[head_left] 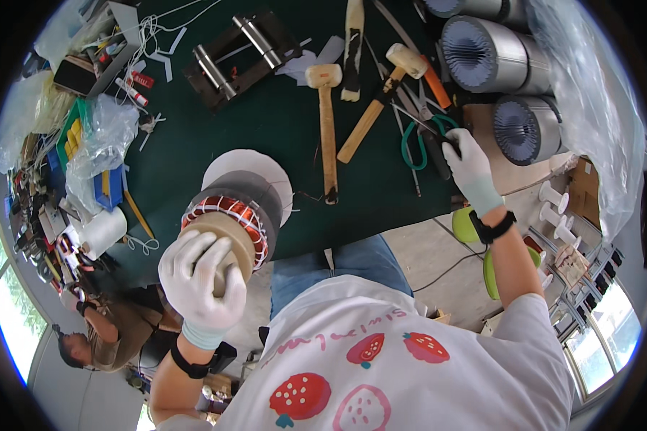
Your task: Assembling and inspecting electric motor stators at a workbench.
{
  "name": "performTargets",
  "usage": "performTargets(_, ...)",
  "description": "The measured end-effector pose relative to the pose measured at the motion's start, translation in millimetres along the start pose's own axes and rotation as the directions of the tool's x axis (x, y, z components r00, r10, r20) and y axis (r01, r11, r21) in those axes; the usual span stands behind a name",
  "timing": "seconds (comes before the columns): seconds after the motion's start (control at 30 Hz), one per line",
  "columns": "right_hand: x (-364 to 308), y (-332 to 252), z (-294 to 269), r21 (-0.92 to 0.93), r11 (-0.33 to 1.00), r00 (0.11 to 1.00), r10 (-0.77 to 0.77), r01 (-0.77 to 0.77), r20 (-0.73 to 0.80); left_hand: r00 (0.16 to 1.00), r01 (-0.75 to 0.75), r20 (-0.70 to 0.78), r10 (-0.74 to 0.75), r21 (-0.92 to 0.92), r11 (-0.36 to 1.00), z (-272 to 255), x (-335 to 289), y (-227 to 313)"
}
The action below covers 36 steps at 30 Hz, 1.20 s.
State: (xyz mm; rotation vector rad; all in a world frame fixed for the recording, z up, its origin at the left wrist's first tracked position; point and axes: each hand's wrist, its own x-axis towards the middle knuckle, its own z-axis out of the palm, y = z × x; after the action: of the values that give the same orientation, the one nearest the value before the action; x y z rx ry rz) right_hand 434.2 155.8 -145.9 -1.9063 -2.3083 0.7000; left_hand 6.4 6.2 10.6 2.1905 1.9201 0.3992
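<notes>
My left hand point(205, 276), in a white glove, is closed over a tan cylindrical piece point(245, 248). That piece sits against a motor stator point(260, 192) with copper windings point(231, 208) laced in white cord. A white disc point(241, 159) shows behind the stator. Off to the right, my gloved right hand point(471, 169) is closed on a slim tool with a black handle point(449, 146); its far end lies among other tools, so I cannot make out its kind. Green-handled scissors point(414, 147) lie right beside that hand.
Two mallets point(326, 129) point(375, 108) and a brush point(352, 50) lie on the dark green tabletop point(172, 136). A metal roller stand point(241, 57) is at the back. Several stators point(474, 54) stand far right. Clutter and a white spool point(104, 231) line the left, where another person point(118, 330) works.
</notes>
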Motion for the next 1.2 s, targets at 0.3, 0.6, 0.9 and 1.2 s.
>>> performTargets(0.3, -56.0, -132.2, -9.6, 0.871, 0.270, 0.903, 0.251, -0.410, 0.347, 1.000, 0.005, 0.016, -0.006, 0.024, 1.000, 1.9, -1.9, -4.2)
performTargets(0.6, -34.9, -181.1, -9.5, 0.950, 0.076, 0.948, 0.124, -0.303, 0.292, 0.999, 0.009, 0.044, -0.010, 0.005, 1.000, 0.8, -3.0, -0.7)
performTargets(0.9, 6.6, -194.1, -9.6, 0.948, 0.151, 0.959, 0.091, -0.281, 0.270, 1.000, 0.020, 0.001, -0.020, 0.024, 1.000, 2.6, -5.3, -4.8)
performTargets(1.2, 58.6, -218.4, 17.4, 0.889, 0.192, 0.893, -0.101, -0.416, 0.439, 1.000, -0.008, -0.030, 0.008, -0.010, 1.000, 4.1, -4.2, -8.9)
